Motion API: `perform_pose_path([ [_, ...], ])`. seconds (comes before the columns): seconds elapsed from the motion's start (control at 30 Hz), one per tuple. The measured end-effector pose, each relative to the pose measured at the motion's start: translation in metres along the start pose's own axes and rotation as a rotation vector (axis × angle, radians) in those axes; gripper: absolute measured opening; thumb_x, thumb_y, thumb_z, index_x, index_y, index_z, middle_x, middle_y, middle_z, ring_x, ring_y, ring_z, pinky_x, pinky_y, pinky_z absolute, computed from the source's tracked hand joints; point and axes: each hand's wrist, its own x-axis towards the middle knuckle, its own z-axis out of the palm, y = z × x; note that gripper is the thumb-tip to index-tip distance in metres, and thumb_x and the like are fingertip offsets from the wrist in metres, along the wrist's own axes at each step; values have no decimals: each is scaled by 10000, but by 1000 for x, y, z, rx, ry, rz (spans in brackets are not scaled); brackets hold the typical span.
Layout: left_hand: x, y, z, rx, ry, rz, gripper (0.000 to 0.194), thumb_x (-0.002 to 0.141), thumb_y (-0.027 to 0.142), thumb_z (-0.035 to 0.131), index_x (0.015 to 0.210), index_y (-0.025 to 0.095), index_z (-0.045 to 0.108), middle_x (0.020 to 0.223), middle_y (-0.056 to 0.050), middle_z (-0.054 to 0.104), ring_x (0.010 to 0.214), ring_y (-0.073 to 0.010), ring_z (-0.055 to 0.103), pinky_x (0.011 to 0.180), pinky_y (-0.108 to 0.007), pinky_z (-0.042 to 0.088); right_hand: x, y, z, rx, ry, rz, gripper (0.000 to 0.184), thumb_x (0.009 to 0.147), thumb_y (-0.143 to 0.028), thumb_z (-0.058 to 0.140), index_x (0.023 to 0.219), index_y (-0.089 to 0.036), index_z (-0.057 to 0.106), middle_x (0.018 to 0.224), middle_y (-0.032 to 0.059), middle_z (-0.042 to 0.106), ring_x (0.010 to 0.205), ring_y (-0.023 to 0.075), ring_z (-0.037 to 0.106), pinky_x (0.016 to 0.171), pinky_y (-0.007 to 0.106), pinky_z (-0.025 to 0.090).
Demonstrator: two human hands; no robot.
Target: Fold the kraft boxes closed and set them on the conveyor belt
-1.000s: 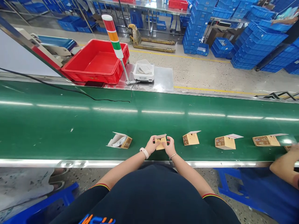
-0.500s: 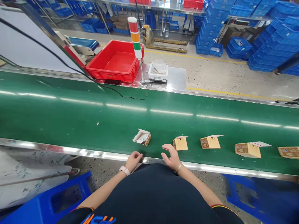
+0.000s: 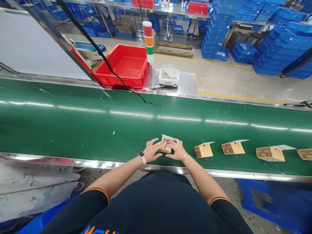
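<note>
A small cardboard box [image 3: 165, 149] stands on the green belt in front of me, its lid flap raised at the far side. Something silvery-white shows in its opening, too covered by fingers to name. My left hand [image 3: 152, 150] holds the box from the left, fingers reaching over its top and thumb by the near side. From the right my right hand [image 3: 177, 149] holds it the same way, fingertips at the opening. Right of my hands sits another box [image 3: 203, 150] with its flap up.
More boxes with raised flaps, such as this box [image 3: 233, 148], stand in a row to the right on the green conveyor belt [image 3: 73, 130]. Beyond the belt are a red bin [image 3: 122, 65], a signal light [image 3: 148, 42] and a white scale [image 3: 168, 76]. A black cable [image 3: 117, 76] hangs over the belt.
Both hands have reached forward onto the box, which previously stood untouched with a different turn. The box now sits between them. The other boxes appear farther right in view.
</note>
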Motion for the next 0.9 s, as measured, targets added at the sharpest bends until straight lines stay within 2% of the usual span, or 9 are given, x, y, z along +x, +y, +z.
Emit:
perform_pose_path([
  [0.17, 20, 17, 0, -135, -111, -76, 374, 851, 369, 560, 1216, 334, 634, 1321, -71, 593, 1316, -375, 356, 960, -518, 308, 8, 4, -11, 132, 43, -34, 441, 588, -558, 791, 951, -313, 738, 1090, 44, 714, 1187, 353, 474, 933, 513, 355],
  [0.27, 31, 28, 4, -209, -93, -131, 329, 843, 333, 552, 1149, 305, 670, 1259, -89, 632, 1267, -362, 399, 972, -530, 288, -4, 2, -11, 159, 118, 18, 364, 660, -527, 749, 950, -308, 738, 1125, 47, 706, 1208, 332, 487, 988, 538, 363],
  [0.37, 38, 36, 9, -264, -66, -121, 258, 837, 328, 542, 1028, 262, 702, 1180, -112, 659, 1212, -354, 442, 966, -531, 292, -21, -5, 1, 230, 341, 103, 286, 779, -465, 640, 987, -288, 724, 1140, 70, 690, 1201, 300, 518, 1027, 551, 383],
  [0.43, 43, 40, 12, -275, -69, -114, 251, 842, 330, 522, 1000, 246, 698, 1131, -123, 665, 1187, -355, 455, 957, -530, 297, -29, -12, 14, 295, 513, 180, 235, 795, -433, 613, 934, -277, 720, 1126, 80, 675, 1178, 294, 533, 1018, 555, 412],
  [0.53, 51, 47, 16, -266, -98, -148, 294, 844, 348, 502, 1038, 209, 674, 1094, -146, 653, 1144, -359, 465, 954, -539, 308, -33, -20, 33, 449, 745, 403, 234, 735, -433, 662, 850, -230, 678, 1142, 114, 595, 1076, 272, 570, 934, 496, 499],
  [0.6, 54, 51, 20, -283, -105, -180, 340, 836, 366, 511, 1094, 189, 643, 1133, -154, 629, 1128, -357, 466, 961, -540, 319, -32, -22, 42, 622, 848, 606, 349, 665, -422, 706, 926, -207, 623, 1176, 124, 515, 1005, 237, 584, 859, 435, 543],
  [0.7, 49, 55, 26, -361, -57, -202, 369, 836, 348, 513, 1166, 198, 578, 1172, -139, 605, 1143, -330, 477, 978, -513, 345, -31, -18, 48, 816, 866, 801, 514, 600, -388, 727, 1042, -199, 546, 1201, 116, 458, 927, 191, 589, 805, 386, 562],
  [0.83, 37, 54, 36, -463, 168, -194, 295, 808, 339, 574, 1067, 201, 548, 1207, -143, 571, 1201, -307, 486, 1049, -488, 331, -32, -4, 45, 876, 812, 846, 500, 610, -361, 712, 1055, -197, 554, 1094, 84, 549, 823, 162, 601, 741, 350, 570],
  [0.9, 40, 53, 40, -523, 253, -322, 365, 771, 357, 642, 1081, 203, 524, 1234, -143, 548, 1218, -309, 483, 1058, -487, 337, -33, 2, 42, 918, 771, 853, 468, 613, -356, 705, 1032, -196, 571, 999, 60, 601, 780, 163, 612, 694, 332, 570],
])
